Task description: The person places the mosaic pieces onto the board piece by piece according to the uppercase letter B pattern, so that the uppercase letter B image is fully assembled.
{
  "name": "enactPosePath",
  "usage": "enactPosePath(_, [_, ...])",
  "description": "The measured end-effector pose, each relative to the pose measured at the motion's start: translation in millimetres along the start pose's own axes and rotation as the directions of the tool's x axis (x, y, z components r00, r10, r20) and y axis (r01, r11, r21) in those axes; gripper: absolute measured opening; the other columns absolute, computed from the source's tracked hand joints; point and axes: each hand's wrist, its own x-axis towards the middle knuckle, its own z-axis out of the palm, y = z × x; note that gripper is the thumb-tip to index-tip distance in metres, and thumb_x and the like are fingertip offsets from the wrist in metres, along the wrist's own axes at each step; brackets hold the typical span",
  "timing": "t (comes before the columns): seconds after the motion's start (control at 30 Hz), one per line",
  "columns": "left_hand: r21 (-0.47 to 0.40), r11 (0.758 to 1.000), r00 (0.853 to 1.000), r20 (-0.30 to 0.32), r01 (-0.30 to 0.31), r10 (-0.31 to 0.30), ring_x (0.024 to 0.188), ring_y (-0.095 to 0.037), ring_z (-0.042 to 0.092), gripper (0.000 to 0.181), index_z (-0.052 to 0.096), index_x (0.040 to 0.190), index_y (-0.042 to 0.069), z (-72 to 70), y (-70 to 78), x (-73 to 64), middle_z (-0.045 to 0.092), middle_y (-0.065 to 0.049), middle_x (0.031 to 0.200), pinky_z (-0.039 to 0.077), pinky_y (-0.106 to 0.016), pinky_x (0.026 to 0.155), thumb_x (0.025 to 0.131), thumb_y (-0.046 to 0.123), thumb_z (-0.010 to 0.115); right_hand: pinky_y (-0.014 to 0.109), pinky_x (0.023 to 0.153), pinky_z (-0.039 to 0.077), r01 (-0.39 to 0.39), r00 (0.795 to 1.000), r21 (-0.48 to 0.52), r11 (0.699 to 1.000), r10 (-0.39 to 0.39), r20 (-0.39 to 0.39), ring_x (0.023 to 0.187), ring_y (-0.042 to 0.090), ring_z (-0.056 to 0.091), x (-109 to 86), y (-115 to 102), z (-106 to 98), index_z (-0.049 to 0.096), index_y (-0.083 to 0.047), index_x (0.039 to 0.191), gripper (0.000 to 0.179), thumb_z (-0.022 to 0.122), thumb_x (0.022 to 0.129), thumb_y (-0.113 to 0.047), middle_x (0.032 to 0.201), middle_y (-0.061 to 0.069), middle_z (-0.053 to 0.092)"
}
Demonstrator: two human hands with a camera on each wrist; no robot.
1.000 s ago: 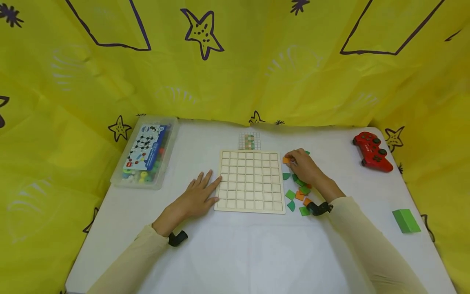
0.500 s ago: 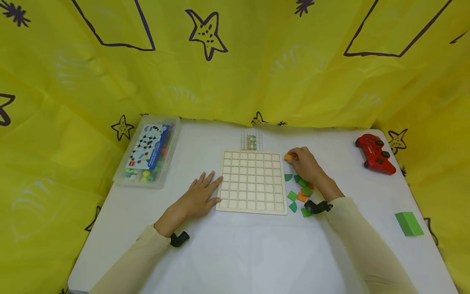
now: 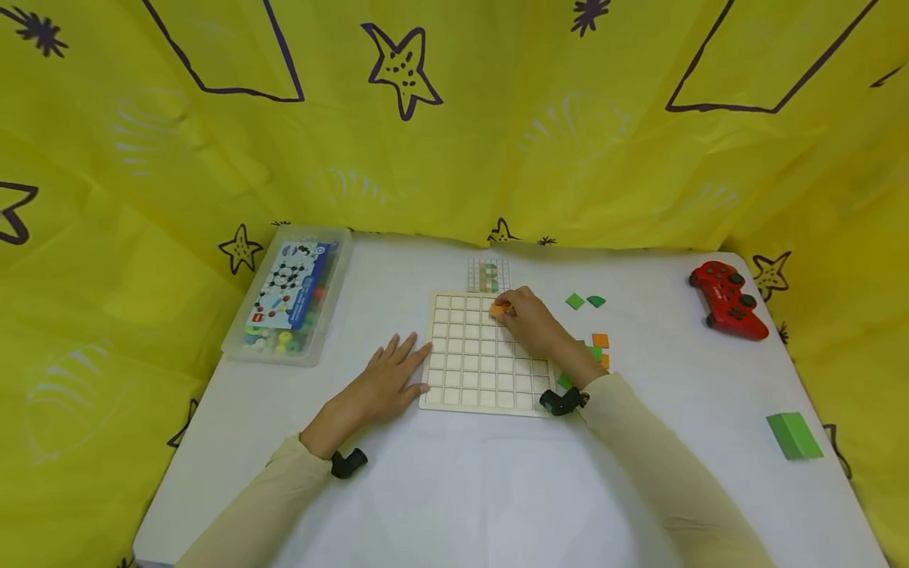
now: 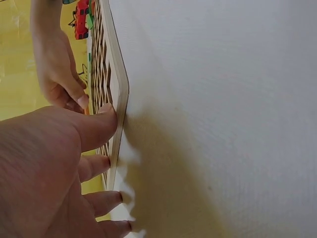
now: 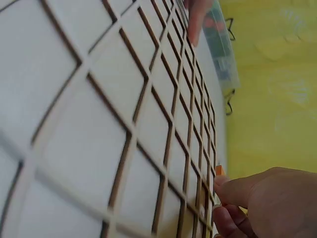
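Note:
A pale wooden grid board (image 3: 461, 371) with square cells lies mid-table. My right hand (image 3: 529, 319) is over its far edge and pinches an orange square tile (image 3: 497, 311) between thumb and fingertips. In the right wrist view the orange tile (image 5: 220, 170) sticks up past the thumb. My left hand (image 3: 383, 380) lies with spread fingers at the board's left edge. In the left wrist view its thumb and index finger touch the board's rim (image 4: 119, 89). Behind the board lies a small printed pattern card (image 3: 488, 275), partly overlapped by the right hand's side of the board.
Several green and orange tiles (image 3: 600, 341) lie right of the board, partly hidden by the right forearm. A green tile (image 3: 575, 300) and a green quarter-round tile (image 3: 596, 301) lie farther back. Around stand a plastic box (image 3: 284, 296), a red game controller (image 3: 727, 300) and a green block (image 3: 794, 435).
My right hand has carried the orange tile left, from beside the board to over its far rows, uncovering tiles on the right. The left hand stays at the board's edge.

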Motion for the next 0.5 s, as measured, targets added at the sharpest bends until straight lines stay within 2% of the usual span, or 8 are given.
enactPosePath(0.17, [0.003, 1.000, 1.000, 0.009, 0.010, -0.010, 0.162, -0.046, 0.002, 0.071, 0.025, 0.170, 0.016, 1.8, -0.2, 1.4, 0.010, -0.017, 0.177, 0.011, -0.067, 0.128, 0.110, 0.039, 0.056, 0.046, 0.101, 0.053, 0.046, 0.999, -0.009, 0.999, -0.046, 0.015, 0.114, 0.032, 0.061, 9.3, -10.2, 15.8, 0.060, -0.001, 0.137, 0.032, 0.059, 0.110, -0.016, 0.134, 0.018, 0.055])
enactPosePath(0.3, [0.004, 1.000, 1.000, 0.004, 0.006, -0.006, 0.162, -0.047, 0.003, 0.071, 0.025, 0.170, 0.015, 1.6, 0.2, 1.1, 0.011, -0.018, 0.176, 0.012, -0.067, 0.128, 0.110, 0.039, 0.056, 0.047, 0.104, 0.053, 0.087, 0.996, -0.048, 0.995, -0.087, 0.001, 0.119, 0.033, 0.063, 15.6, -12.8, 25.5, 0.065, -0.003, 0.128, 0.023, 0.061, 0.108, -0.014, 0.135, 0.017, 0.058])
enactPosePath(0.5, [0.003, 1.000, 1.000, -0.005, -0.002, 0.002, 0.161, -0.048, 0.004, 0.070, 0.027, 0.169, 0.014, 0.4, 0.4, -0.2, 0.012, -0.019, 0.176, 0.013, -0.069, 0.127, 0.110, 0.038, 0.056, 0.047, 0.104, 0.053, 0.103, 0.994, -0.079, 0.992, -0.105, -0.022, 0.120, 0.031, 0.062, 17.9, -16.9, 32.9, 0.070, -0.006, 0.118, 0.015, 0.063, 0.106, -0.013, 0.124, 0.011, 0.062])
